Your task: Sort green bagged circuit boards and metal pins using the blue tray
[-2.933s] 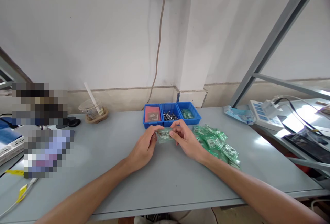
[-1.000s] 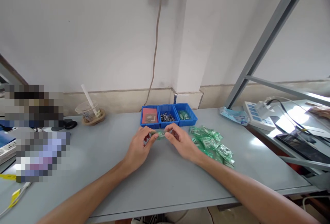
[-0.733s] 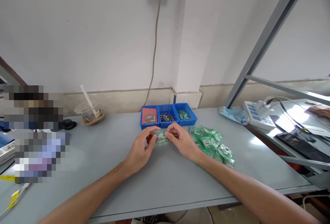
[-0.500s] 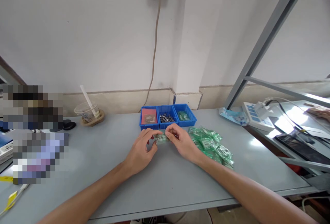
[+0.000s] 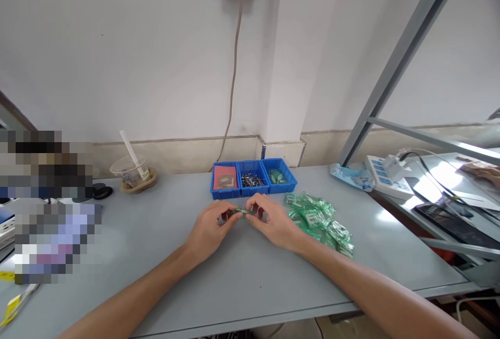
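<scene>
A small greenish clear plastic packet (image 5: 244, 211) is pinched between my two hands, just in front of the blue bins. My left hand (image 5: 210, 226) grips its left end with thumb and fingers. At the opposite end, my right hand (image 5: 276, 223) has its thumb and fingers closed on it. The packet appears nearly edge-on, so its contents cannot be made out. Right of my right hand lies a heap of green plastic packets (image 5: 318, 219) with pale labels.
Three joined blue bins (image 5: 239, 195) hold a red piece with a small clear bag, small metal parts and green packets. A plastic cup with straw (image 5: 130, 170) stands left. A blue wrapper (image 5: 352, 176) and power strip (image 5: 388, 178) lie right, by a metal frame (image 5: 394, 73).
The packet has tipped from showing its flat face to nearly edge-on. My hands have shifted slightly, and both keep hold of it.
</scene>
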`<action>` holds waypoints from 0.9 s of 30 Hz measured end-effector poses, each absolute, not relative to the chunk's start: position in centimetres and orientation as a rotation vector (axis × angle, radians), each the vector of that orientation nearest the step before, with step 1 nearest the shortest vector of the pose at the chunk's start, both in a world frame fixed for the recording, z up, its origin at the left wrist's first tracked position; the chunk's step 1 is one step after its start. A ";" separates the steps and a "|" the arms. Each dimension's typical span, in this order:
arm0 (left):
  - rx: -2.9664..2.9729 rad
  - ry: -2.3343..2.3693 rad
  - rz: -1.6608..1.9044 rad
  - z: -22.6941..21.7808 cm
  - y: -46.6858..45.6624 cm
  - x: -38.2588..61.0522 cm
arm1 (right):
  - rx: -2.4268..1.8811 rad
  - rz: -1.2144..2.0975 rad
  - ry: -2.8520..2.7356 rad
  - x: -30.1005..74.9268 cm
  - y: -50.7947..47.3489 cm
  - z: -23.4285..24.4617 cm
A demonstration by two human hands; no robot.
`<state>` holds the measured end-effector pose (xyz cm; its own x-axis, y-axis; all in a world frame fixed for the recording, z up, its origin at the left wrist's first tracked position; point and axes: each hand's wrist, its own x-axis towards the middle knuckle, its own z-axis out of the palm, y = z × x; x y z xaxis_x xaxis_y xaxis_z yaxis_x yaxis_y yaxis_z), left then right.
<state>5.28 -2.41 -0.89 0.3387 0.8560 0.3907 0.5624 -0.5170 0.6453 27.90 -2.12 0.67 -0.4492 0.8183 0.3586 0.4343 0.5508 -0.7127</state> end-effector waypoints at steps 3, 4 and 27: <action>2.314 1.255 0.979 -1.2 -2.3 5.0 | -0.994 0.554 -2.107 28.6 -1.8 1.2; 2.390 1.274 0.967 -1.2 -2.2 4.9 | -1.019 0.491 -2.089 29.1 -1.5 1.5; 2.710 2.222 -0.050 -1.4 -3.0 3.3 | -1.620 -0.421 -2.022 35.1 3.5 1.5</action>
<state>3.29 -3.02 -1.37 0.2221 0.9534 0.2039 0.9433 -0.1572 -0.2925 35.09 3.54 1.54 -0.1573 0.8094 0.5659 0.9680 0.2398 -0.0739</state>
